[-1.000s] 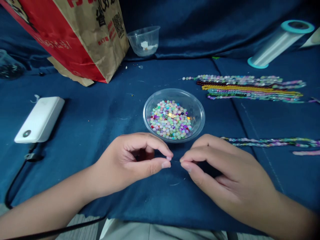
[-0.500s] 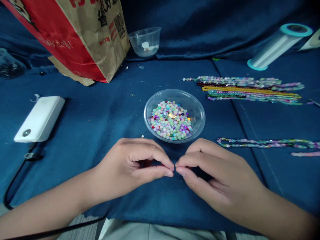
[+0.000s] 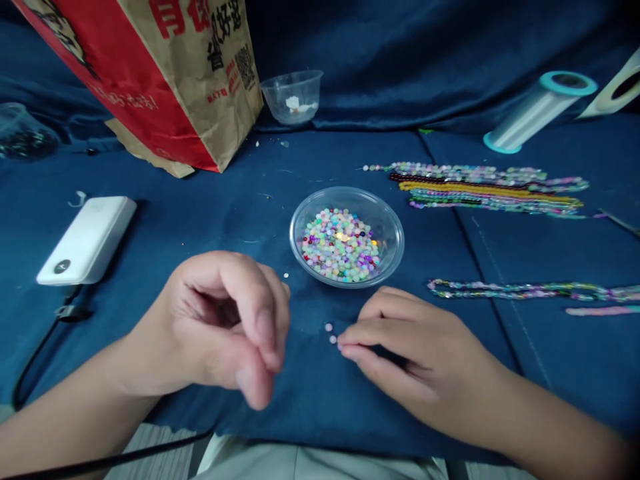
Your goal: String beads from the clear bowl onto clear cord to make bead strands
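As seen in the head view, the beads are handled near the centre of the frame. Two pale pink beads (image 3: 333, 340) show beside the right hand (image 3: 345, 347), and a third pink bead (image 3: 341, 346) sits at its fingertips, its grip pinching that bead between thumb and forefinger. The left hand (image 3: 267, 373), left of centre, has thumb and fingers drawn close; whether its grip holds anything cannot be told. Whether the two free beads rest on the table (image 3: 240, 427) or hang on a thread is likewise unclear.

Such beads should be very light, hard, smooth and apt to roll; they are probably best taken across opposite sides by the fingertip pads.

Counted: one clear bowl (image 3: 295, 257) at centre, its loose beads (image 3: 340, 247) too many to number; one clear cup (image 3: 313, 90) at upper centre; one paper bag (image 3: 150, 87), upper left; one white power bank (image 3: 90, 237), left; one teal-rimmed spool (image 3: 533, 113), upper right. The bead strands (image 3: 490, 188) below the spool overlap, preventing a sure count.
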`<state>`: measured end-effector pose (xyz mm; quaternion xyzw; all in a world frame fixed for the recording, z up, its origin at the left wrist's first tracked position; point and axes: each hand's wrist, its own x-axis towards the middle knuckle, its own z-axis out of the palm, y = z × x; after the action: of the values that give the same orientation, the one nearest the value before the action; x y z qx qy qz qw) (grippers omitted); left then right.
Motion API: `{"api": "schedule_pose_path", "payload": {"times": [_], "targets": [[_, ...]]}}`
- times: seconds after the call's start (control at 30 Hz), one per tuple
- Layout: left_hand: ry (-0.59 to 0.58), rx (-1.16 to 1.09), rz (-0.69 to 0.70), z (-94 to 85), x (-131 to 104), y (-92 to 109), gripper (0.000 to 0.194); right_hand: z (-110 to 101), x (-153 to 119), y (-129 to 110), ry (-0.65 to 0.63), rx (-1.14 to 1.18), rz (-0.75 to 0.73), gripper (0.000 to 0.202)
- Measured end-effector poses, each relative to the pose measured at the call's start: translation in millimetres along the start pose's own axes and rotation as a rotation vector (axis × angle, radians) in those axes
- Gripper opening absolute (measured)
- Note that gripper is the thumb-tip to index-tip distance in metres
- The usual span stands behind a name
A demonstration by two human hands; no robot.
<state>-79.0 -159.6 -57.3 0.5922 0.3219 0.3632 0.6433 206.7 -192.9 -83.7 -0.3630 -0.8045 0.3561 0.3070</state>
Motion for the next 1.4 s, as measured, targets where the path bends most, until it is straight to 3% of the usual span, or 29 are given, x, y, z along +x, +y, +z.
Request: {"api": "schedule_pose_path", "payload": {"times": [0.1,0.23,0.4,0.93,1.03,1.17,1.3,1.4], "targets": [[-0.048,-0.142,-0.015,7.3,6.2,-2.3,0.015,-6.6,1.2,-2.4,0.091,0.003,0.084,0.02],[0.022,0.117,-0.038,18.3,12.5,-7.1,0.014,-11.1,2.1,-6.0,0.136,0.05,0.097,0.018],[-0.061,0.321,0.056,26.1,15.0,-11.8,0.01,-10.4,2.3,-8.6,0.129,0.073,0.038,0.013],[-0.122,0.43,0.249,28.5,19.0,-20.0,0.013,-6.8,1.0,-13.0,0.093,0.099,0.141,0.019],[-0.127,0.489,0.316,24.2,17.5,-11.6,0.016,-7.1,0.9,-11.2,0.103,0.097,0.148,0.02],[-0.081,0.834,0.491,0.6,27.9,27.4,0.008,-8.7,1.3,-6.8,0.156,0.061,0.124,0.018],[-0.06,1.474,0.555,-23.1,70.0,57.6,0.017,-8.5,0.3,-6.1,0.181,0.049,0.128,0.018],[-0.189,1.587,0.373,-27.1,105.5,51.7,0.015,-9.1,0.8,-5.3,0.175,0.029,0.127,0.02]]}}
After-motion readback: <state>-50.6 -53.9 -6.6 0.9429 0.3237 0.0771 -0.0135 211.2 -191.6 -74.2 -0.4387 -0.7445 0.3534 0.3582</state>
